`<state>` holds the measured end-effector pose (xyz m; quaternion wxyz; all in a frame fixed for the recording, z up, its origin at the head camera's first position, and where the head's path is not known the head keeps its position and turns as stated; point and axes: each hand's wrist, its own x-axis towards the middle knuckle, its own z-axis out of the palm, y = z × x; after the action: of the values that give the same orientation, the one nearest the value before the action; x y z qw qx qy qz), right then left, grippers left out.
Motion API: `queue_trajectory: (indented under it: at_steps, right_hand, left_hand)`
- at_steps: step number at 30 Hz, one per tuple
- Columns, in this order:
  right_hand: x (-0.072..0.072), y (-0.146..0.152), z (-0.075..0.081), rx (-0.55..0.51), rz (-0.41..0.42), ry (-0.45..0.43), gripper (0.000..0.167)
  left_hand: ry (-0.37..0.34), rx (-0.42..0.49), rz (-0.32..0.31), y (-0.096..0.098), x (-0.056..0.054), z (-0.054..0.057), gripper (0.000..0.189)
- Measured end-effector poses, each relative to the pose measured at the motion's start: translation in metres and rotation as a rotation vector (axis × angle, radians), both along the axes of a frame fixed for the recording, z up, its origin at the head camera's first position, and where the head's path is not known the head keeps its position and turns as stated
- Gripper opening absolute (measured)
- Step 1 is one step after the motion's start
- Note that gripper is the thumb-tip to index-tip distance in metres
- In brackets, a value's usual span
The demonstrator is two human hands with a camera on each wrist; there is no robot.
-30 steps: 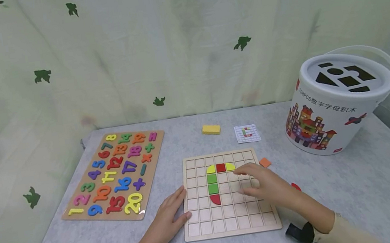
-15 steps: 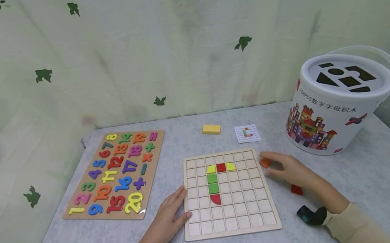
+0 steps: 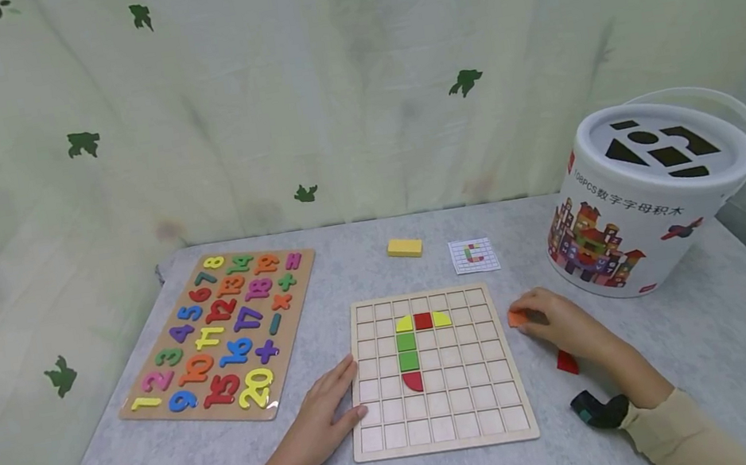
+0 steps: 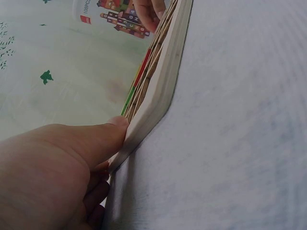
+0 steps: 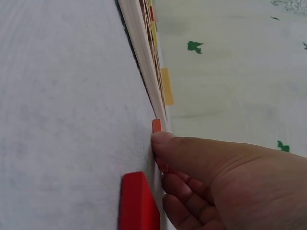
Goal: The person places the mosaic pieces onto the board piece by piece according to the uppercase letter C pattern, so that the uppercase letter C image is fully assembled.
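Note:
A wooden grid board (image 3: 462, 417) lies flat on the table. On it, yellow, red and green pieces form an angled row, with a red quarter-round piece (image 3: 413, 381) at the bottom. My left hand (image 3: 318, 421) rests against the board's left edge, its thumb on the rim (image 4: 156, 96). Beyond the right edge, my right hand (image 3: 560, 323) pinches an orange square block (image 3: 517, 319) between thumb and fingers; the right wrist view shows the thumb on the block (image 5: 157, 125). Close below that hand lies a red block (image 3: 567, 362), also seen in the right wrist view.
At left lies a number puzzle board (image 3: 216, 344). Behind the grid board are a yellow block (image 3: 405, 248) and a small pattern card (image 3: 474, 256) showing a coloured figure. A white bucket (image 3: 650, 199) with a shape-cut lid stands at the back right.
My right hand has moved from above the board to the right and taken hold of the orange block, shifting it slightly away from the edge. The left hand has stayed put.

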<state>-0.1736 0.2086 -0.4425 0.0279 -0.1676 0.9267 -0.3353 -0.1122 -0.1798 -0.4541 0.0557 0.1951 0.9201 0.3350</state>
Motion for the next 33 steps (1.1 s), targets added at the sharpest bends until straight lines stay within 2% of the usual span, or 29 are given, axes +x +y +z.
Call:
queue_trajectory:
  at_steps: [7, 17, 21, 26, 33]
  right_hand:
    - [0.003, -0.002, 0.002, -0.013, -0.018, -0.018, 0.028]
    - [0.023, -0.033, 0.033, -0.163, 0.112, 0.073, 0.03]
    - [0.034, -0.052, 0.04, -0.219, 0.154, 0.109, 0.029]
    - [0.045, -0.073, 0.036, -0.259, 0.19, 0.089, 0.027]
    - [0.046, -0.09, 0.014, -0.288, 0.218, -0.056, 0.025]
  left_hand:
    - [0.0, -0.001, 0.007, 0.0, 0.0, -0.001, 0.064]
    - [0.005, 0.005, 0.005, 0.001, 0.001, 0.0, 0.064]
    - [0.001, 0.009, 0.006, 0.001, 0.001, 0.001, 0.064]
    - [0.001, 0.003, 0.005, 0.001, 0.0, 0.001, 0.064]
    - [-0.006, 0.006, 0.009, 0.0, 0.001, 0.001, 0.064]
